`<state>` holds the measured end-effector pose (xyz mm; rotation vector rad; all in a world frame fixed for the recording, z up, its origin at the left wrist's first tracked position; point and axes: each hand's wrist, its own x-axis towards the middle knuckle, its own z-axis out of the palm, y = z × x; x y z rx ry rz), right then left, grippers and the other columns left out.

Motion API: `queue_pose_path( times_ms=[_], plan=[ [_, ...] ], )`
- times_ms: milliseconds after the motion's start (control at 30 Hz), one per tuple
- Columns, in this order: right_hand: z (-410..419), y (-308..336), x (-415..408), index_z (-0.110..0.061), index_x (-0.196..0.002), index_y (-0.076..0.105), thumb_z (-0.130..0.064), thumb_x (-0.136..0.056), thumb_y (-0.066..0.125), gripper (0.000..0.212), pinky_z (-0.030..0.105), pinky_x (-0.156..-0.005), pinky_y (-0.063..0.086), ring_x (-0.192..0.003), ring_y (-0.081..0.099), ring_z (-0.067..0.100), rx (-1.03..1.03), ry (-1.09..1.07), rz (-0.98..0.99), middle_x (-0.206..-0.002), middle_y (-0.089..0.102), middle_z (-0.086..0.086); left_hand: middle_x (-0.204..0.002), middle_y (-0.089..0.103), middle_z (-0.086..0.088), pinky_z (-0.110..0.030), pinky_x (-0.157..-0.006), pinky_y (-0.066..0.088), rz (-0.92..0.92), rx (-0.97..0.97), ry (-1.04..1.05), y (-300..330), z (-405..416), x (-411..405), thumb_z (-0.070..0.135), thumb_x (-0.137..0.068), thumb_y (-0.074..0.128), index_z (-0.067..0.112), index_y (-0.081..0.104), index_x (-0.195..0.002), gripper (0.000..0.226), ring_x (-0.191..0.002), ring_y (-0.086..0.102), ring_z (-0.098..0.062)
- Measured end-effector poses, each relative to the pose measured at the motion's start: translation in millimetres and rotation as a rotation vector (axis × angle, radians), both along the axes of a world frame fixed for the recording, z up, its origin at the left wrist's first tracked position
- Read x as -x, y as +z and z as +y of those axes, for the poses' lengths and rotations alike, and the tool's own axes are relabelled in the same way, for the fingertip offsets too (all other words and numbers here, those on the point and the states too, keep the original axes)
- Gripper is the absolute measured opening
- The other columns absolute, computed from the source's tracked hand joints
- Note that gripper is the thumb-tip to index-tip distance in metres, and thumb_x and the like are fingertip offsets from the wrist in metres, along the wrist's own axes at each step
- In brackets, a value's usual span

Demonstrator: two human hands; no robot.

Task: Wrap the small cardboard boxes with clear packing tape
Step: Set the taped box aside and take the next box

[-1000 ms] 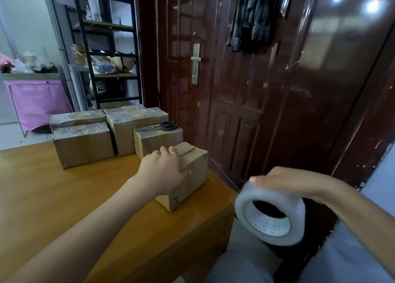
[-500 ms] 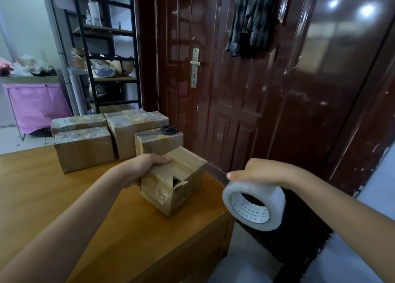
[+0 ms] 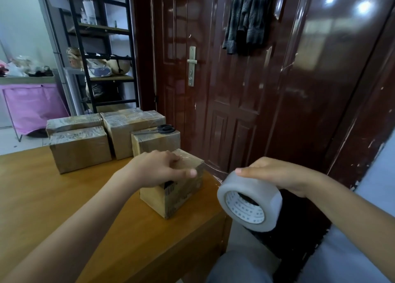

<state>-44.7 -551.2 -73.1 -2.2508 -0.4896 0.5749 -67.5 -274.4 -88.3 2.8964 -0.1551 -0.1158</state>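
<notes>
One small cardboard box (image 3: 177,188) sits near the desk's right front corner, and that is the one I am wrapping. My left hand (image 3: 159,168) lies over its top with the fingers (image 3: 188,172) spread and curled down onto the near face, pinning it so it cannot slide while the tape pulls. A clear strip of tape (image 3: 213,171) runs taut from the box's right edge across to the tape roll (image 3: 250,203), which hangs off the desk's edge in the air. My right hand (image 3: 280,176) grips the roll from above, fingers clamped round its outer band, the thumb side hidden behind it, so I cannot tell how it hooks the core. Holding the roll out to the side keeps the strip tight and flat for the next turn round the box.

Behind it stand four more boxes (image 3: 80,148), already shiny with tape I think, though the glare makes that uncertain. Scissors (image 3: 160,130) rest on the nearest of them, within reach for the cut. All of this stands on the wooden desk (image 3: 53,197), before a dark door (image 3: 224,90).
</notes>
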Motion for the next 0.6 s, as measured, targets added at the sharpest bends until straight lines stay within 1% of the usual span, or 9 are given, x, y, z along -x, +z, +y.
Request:
queue_pose_path(
  times_ms=[33,100,167,233,300,333,400,467,600],
  plan=[
    [-0.8,5.0,0.7,-0.016,-0.072,0.068,-0.049,-0.09,0.056,0.039,0.02,-0.064,0.045,-0.064,0.065,0.006,-0.035,0.014,-0.007,-0.066,0.068,-0.005,-0.153,0.039,-0.006,-0.039,-0.101,0.045,0.035,-0.078,0.007,-0.6,-5.6,2.0,0.097,-0.064,0.031,0.024,0.033,-0.15,0.113,-0.129,0.049,-0.025],
    [-1.5,16.9,0.5,-0.013,-0.074,0.069,-0.044,-0.086,0.059,0.034,0.017,-0.059,0.045,-0.062,0.064,0.006,-0.134,0.024,-0.008,-0.065,0.067,-0.005,-0.161,0.02,-0.006,-0.038,-0.103,0.041,0.058,-0.143,0.021,-2.1,-13.4,-0.4,0.083,-0.075,0.045,0.024,0.019,-0.155,0.102,-0.136,0.04,-0.027],
    [-2.1,27.2,-1.3,-0.008,-0.082,0.072,-0.042,-0.08,0.06,0.036,0.017,-0.057,0.046,-0.063,0.065,0.008,-0.241,0.03,0.02,-0.067,0.069,-0.001,-0.154,0.033,-0.008,-0.035,-0.096,0.044,0.046,-0.103,0.033,-1.4,-16.6,-2.7,0.062,-0.087,0.055,0.024,0.024,-0.153,0.083,-0.125,0.047,-0.026],
    [-4.7,31.3,-3.8,-0.01,-0.078,0.073,-0.036,-0.08,0.065,0.028,0.02,-0.058,0.048,-0.064,0.065,0.01,-0.337,0.04,0.064,-0.068,0.068,0.001,-0.134,0.052,-0.008,-0.035,-0.089,0.048,0.013,-0.031,0.072,0.5,-15.8,-6.0,0.051,-0.089,0.057,0.021,0.037,-0.147,0.068,-0.11,0.054,-0.026],
    [-7.7,27.1,-7.0,-0.013,-0.07,0.073,-0.028,-0.08,0.071,0.017,0.024,-0.063,0.049,-0.066,0.064,0.013,-0.401,0.05,0.128,-0.071,0.067,0.004,-0.123,0.059,-0.008,-0.039,-0.089,0.05,-0.003,0.015,0.11,2.9,-10.8,-9.4,0.053,-0.087,0.057,0.019,0.044,-0.14,0.064,-0.105,0.056,-0.028],
    [-8.9,23.0,-8.7,-0.012,-0.07,0.072,-0.025,-0.078,0.067,0.016,0.026,-0.065,0.05,-0.067,0.064,0.014,-0.414,0.056,0.162,-0.072,0.066,0.006,-0.12,0.059,-0.007,-0.04,-0.088,0.05,-0.006,0.039,0.129,4.6,-7.6,-10.4,0.057,-0.084,0.058,0.018,0.047,-0.136,0.066,-0.103,0.057,-0.028],
    [-9.8,15.6,-9.0,-0.006,-0.077,0.069,-0.023,-0.077,0.061,0.019,0.025,-0.064,0.05,-0.067,0.063,0.015,-0.414,0.087,0.223,-0.073,0.065,0.007,-0.117,0.059,-0.006,-0.038,-0.084,0.05,-0.004,0.118,0.16,8.3,-3.2,-10.3,0.069,-0.069,0.054,0.018,0.051,-0.128,0.078,-0.1,0.056,-0.026],
    [-9.5,12.4,-8.7,-0.003,-0.083,0.064,-0.023,-0.079,0.059,0.022,0.023,-0.061,0.049,-0.064,0.062,0.014,-0.4,0.124,0.261,-0.071,0.064,0.007,-0.115,0.058,-0.005,-0.035,-0.08,0.049,-0.016,0.162,0.169,8.7,-1.9,-9.1,0.07,-0.06,0.046,0.02,0.052,-0.127,0.083,-0.099,0.055,-0.025],
    [-10.6,13.2,-12.7,0.0,-0.096,0.064,-0.03,-0.08,0.063,0.034,0.026,-0.066,0.051,-0.072,0.066,0.015,-0.214,0.136,0.292,-0.079,0.068,0.008,-0.104,0.06,-0.004,-0.033,-0.069,0.045,-0.067,0.119,0.157,1.4,-2.5,-9.2,0.072,-0.06,0.04,0.019,0.052,-0.121,0.082,-0.091,0.056,-0.026]
  ],
)
